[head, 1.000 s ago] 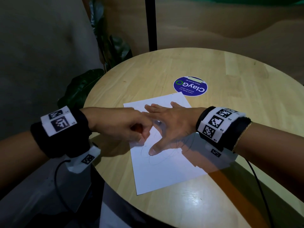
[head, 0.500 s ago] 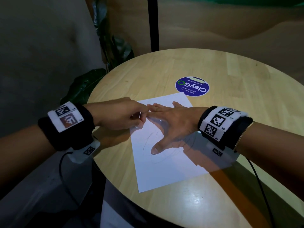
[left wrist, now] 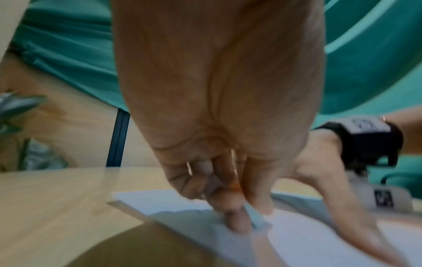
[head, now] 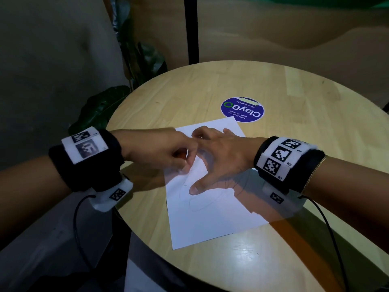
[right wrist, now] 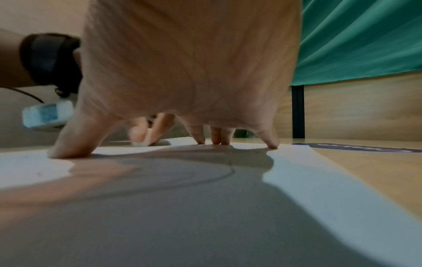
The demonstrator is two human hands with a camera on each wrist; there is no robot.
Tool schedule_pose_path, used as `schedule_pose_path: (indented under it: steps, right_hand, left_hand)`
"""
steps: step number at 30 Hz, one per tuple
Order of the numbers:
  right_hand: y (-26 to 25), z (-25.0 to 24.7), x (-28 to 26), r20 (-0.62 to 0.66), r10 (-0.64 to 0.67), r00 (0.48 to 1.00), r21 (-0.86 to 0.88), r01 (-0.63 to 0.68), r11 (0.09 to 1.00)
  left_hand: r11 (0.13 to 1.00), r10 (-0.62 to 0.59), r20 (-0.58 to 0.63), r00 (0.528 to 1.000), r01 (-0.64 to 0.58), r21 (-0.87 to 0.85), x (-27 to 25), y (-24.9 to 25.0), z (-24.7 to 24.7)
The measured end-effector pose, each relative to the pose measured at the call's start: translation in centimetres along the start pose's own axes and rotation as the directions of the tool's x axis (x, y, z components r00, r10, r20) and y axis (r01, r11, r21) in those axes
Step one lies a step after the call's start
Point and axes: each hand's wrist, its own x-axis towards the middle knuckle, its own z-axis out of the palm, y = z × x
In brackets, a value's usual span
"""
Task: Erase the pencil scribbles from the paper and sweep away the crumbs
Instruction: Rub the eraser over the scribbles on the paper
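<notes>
A white sheet of paper (head: 210,220) lies on the round wooden table (head: 315,114). Faint pencil loops (head: 202,204) cross its middle, also visible as a curved line (right wrist: 205,180) in the right wrist view. My left hand (head: 168,151) pinches a small eraser (left wrist: 255,217), pale with an orange end (head: 182,155), and presses it on the paper's upper left part. My right hand (head: 219,159) lies spread on the sheet, fingertips (right wrist: 271,144) and thumb (head: 194,189) pressing it down. The eraser (right wrist: 146,139) shows blurred behind my right palm.
A round blue sticker (head: 242,110) lies on the table just beyond the paper. A dark-leaved plant (head: 101,108) and a black post (head: 191,30) stand behind the table's far left edge. Cables hang from both wrist bands.
My left hand with the eraser has shifted back and forth over the paper's upper left part. The right hand has stayed pressed on the sheet.
</notes>
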Motion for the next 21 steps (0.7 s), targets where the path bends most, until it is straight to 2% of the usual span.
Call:
schedule_pose_path:
  steps: [2, 4, 6, 9, 10, 14, 16, 18, 19, 21]
  right_hand:
    - [0.1, -0.2, -0.1, 0.020, -0.005, 1.000, 0.040, 0.004, 0.999]
    - [0.4, -0.6, -0.2, 0.035, -0.001, 0.999, 0.046, 0.000, 0.999]
    - [0.6, -1.3, -0.3, 0.050, 0.022, 0.998, -0.013, -0.022, 1.000]
    - [0.6, -2.1, 0.0, 0.093, 0.067, 0.993, -0.151, -0.052, 0.987]
    - [0.5, -2.3, 0.0, 0.105, 0.082, 0.991, -0.172, -0.063, 0.983]
    - [0.1, -3.1, -0.6, 0.117, 0.104, 0.988, -0.056, -0.098, 0.994]
    - [0.7, -2.8, -0.8, 0.129, 0.115, 0.985, -0.034, -0.112, 0.993]
    - [1.3, -2.0, -0.6, 0.151, 0.104, 0.983, -0.061, -0.095, 0.994]
    - [1.6, -1.7, -0.4, 0.148, 0.088, 0.985, -0.058, -0.080, 0.995]
    - [2.0, -1.3, -0.3, 0.146, 0.052, 0.988, -0.008, -0.052, 0.999]
  left_hand:
    - [0.999, 0.015, -0.123, 0.992, -0.010, 0.041, 0.5, -0.5, -0.2]
    - [1.000, 0.025, -0.165, 0.986, -0.023, 0.013, 0.8, -0.7, -0.1]
    - [0.999, 0.046, -0.115, 0.992, -0.047, -0.009, 0.8, -0.5, 0.3]
    - [0.994, 0.092, 0.056, 0.994, -0.088, -0.071, 0.4, 0.4, 0.9]
    - [0.993, 0.102, 0.067, 0.992, -0.098, -0.063, 0.6, 0.6, 1.0]
    - [0.996, 0.080, -0.154, 0.985, -0.075, 0.039, 1.7, 0.2, 0.5]
    - [0.997, 0.078, -0.101, 0.992, -0.078, 0.009, 1.9, 0.3, 0.6]
    - [0.994, 0.097, 0.056, 0.994, -0.093, -0.060, 1.7, 1.1, 0.6]
    - [0.993, 0.098, 0.098, 0.990, -0.090, -0.077, 1.8, 1.3, 0.4]
    - [0.996, 0.089, 0.027, 0.996, -0.088, -0.030, 2.2, 0.8, 0.1]
